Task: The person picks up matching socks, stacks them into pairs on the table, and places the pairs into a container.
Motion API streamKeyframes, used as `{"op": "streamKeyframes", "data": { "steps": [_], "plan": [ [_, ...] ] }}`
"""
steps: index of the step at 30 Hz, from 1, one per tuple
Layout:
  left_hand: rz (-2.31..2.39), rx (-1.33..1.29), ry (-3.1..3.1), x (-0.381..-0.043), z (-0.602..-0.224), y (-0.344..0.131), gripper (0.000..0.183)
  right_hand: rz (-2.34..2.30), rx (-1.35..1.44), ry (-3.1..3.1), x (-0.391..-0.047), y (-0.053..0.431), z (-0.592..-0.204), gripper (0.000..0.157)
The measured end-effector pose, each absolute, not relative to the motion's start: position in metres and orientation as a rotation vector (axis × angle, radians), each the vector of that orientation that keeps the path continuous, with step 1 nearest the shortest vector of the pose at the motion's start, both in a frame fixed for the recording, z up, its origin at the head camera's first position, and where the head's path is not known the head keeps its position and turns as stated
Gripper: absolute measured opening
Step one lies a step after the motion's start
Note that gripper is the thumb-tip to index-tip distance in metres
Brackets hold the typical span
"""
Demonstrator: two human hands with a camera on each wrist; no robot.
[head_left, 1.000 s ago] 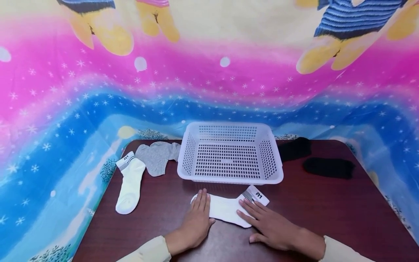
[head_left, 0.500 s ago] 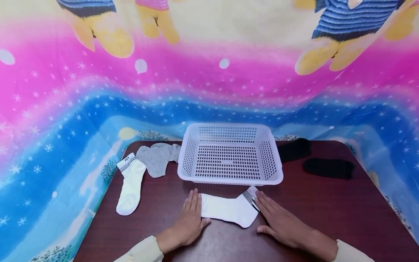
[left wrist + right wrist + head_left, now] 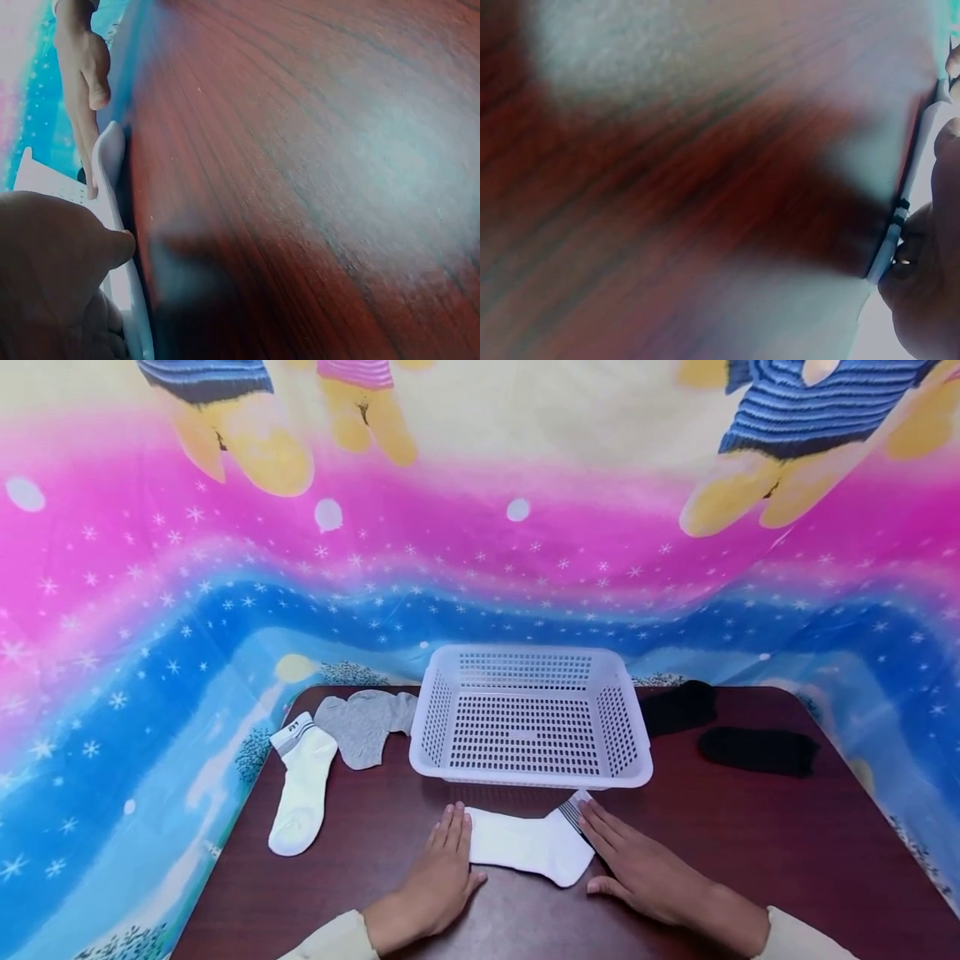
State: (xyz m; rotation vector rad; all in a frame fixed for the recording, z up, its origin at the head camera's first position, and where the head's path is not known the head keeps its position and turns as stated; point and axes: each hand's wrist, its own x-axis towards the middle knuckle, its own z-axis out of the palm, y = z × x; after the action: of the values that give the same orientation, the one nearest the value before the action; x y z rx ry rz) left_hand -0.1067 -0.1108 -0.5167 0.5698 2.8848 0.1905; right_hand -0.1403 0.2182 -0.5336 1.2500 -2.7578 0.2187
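A white ankle sock (image 3: 517, 842) with dark stripes at its cuff lies flat across the table in front of the basket. My left hand (image 3: 441, 868) rests on its toe end, fingers straight and pointing away from me. On the striped cuff end lies my right hand (image 3: 645, 864), its fingers also straight and covering most of the cuff. In the left wrist view the sock (image 3: 124, 289) shows as a thin pale layer under the left hand (image 3: 52, 262). The right wrist view shows the right hand (image 3: 937, 255) over the striped cuff (image 3: 889, 244).
Behind the sock stands a white perforated plastic basket (image 3: 531, 778). A second white striped sock (image 3: 302, 793) lies at the left, beside grey socks (image 3: 363, 727). Two black socks (image 3: 678, 708) lie right of the basket. A patterned cloth (image 3: 480, 560) hangs behind the table (image 3: 750, 835).
My right hand has slid rightward from the sock's heel area onto its cuff, covering the logo. The left hand has shifted slightly left and stays on the toe end.
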Motion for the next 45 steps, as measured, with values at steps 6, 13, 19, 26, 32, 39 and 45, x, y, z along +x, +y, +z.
{"op": "streamKeyframes", "data": {
  "steps": [6,13,19,26,32,39,45],
  "plan": [
    [0.220,0.588,2.883,-0.110,-0.517,-0.111,0.074,0.189,1.279,-2.694,-0.140,0.222,-0.534,0.078],
    [0.310,0.614,2.906,-0.113,-0.516,-0.113,0.073,0.210,1.294,-2.681,-0.140,0.225,-0.532,0.078],
    [0.396,0.604,2.927,-0.116,-0.514,-0.123,0.066,0.218,1.285,-2.730,-0.142,0.225,-0.533,0.075],
    [0.321,0.393,3.239,-0.120,-0.502,-0.149,0.044,0.243,1.208,-2.736,-0.146,0.208,-0.527,0.049],
    [0.176,0.147,3.500,-0.130,-0.504,-0.212,0.042,0.290,1.412,-2.485,-0.159,0.159,-0.517,0.027],
    [0.183,-0.432,3.251,-0.125,-0.513,-0.266,0.069,0.211,1.555,-2.297,-0.179,0.065,-0.496,0.019],
    [0.219,-0.492,3.132,-0.120,-0.520,-0.278,0.064,0.060,1.628,-2.193,-0.196,-0.018,-0.481,0.008]
  ]
}}
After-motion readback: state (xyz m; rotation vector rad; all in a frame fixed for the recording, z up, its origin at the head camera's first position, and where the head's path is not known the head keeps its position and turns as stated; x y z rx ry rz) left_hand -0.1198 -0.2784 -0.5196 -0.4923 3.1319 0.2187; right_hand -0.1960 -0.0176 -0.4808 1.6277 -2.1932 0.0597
